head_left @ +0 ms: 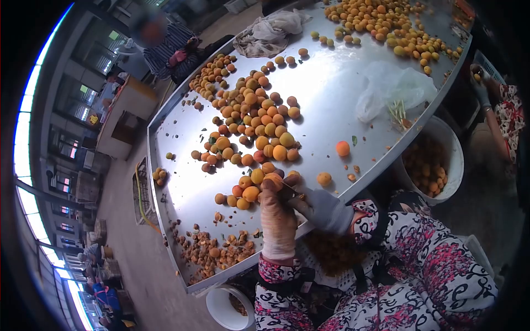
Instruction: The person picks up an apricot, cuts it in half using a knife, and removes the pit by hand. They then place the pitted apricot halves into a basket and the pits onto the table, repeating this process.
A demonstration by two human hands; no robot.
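My left hand (278, 223), in a stained white glove, is closed around an apricot (273, 179) above the near edge of the metal table (326, 132). My right hand (326, 211), in a grey glove, meets it from the right with its fingers bent together. A thin dark line shows between the hands at the apricot; what the right fingers grip is too small to make out. Just beyond my hands lies a heap of loose apricots (251, 113). A single apricot (324, 179) rests to the right of them.
Pits and scraps (214, 252) lie at the table's left corner. A white bucket (221, 309) stands below it; another bucket (455, 165) holds apricot pieces. A plastic bag (389, 91) and more apricots (381, 22) are farther off. Co-workers stand at left (165, 52) and right (508, 113).
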